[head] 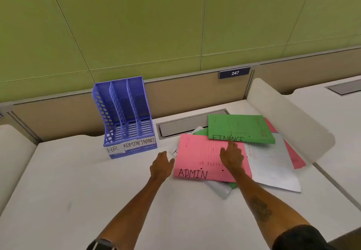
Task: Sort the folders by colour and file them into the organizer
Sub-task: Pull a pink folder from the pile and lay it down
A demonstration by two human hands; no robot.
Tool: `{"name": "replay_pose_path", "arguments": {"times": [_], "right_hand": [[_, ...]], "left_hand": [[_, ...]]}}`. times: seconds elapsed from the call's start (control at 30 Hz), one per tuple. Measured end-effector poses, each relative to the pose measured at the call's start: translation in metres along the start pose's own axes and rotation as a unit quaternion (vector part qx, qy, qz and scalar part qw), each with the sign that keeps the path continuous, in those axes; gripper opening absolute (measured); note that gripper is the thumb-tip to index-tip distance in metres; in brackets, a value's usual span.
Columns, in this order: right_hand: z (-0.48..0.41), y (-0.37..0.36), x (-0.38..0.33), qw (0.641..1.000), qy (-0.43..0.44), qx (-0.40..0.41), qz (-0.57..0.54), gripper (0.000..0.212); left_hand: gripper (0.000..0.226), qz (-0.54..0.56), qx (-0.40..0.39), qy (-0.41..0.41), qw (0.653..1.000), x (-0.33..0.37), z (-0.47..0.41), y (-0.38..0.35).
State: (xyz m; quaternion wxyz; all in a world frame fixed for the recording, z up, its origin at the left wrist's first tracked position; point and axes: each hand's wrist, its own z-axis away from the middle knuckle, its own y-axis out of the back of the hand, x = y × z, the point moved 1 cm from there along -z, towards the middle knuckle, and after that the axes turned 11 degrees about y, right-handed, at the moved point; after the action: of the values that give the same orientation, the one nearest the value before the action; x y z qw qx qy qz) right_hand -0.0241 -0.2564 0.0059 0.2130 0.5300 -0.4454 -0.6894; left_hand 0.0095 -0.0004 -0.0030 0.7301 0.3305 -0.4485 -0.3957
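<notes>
A blue three-slot organizer point(125, 117) stands at the back left of the desk, labelled HR, ADMIN and FINANCE; its slots hold no folders. To its right lies a loose pile of folders: a pink one marked ADMIN point(201, 158) at the front, a green one marked FINANCE point(240, 127) behind it, a white one point(273, 164) on the right, and more pink and green edges underneath. My right hand point(231, 157) lies flat on the pink ADMIN folder, fingers pointing at the green one. My left hand point(161, 164) is beside the pink folder's left edge, fingers relaxed, holding nothing.
A grey cable hatch point(181, 125) is set into the white desk point(78, 181) behind the pile. A curved white divider point(293, 117) borders the desk on the right, another on the left. A partition with a "247" plate point(234, 72) runs along the back.
</notes>
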Motion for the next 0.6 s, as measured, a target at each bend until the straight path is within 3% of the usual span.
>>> {"name": "replay_pose_path", "arguments": {"times": [0.3,0.6], "right_hand": [[-0.003,0.001,0.060,0.984,-0.173,-0.005,-0.045,0.054],[-0.015,-0.004,0.077,0.974,-0.213,-0.005,-0.075,0.050]], "left_hand": [[0.062,0.006,-0.075,0.056,0.996,0.003,-0.004,-0.036],[0.055,0.026,-0.109,0.077,0.991,0.013,-0.014,-0.049]]}}
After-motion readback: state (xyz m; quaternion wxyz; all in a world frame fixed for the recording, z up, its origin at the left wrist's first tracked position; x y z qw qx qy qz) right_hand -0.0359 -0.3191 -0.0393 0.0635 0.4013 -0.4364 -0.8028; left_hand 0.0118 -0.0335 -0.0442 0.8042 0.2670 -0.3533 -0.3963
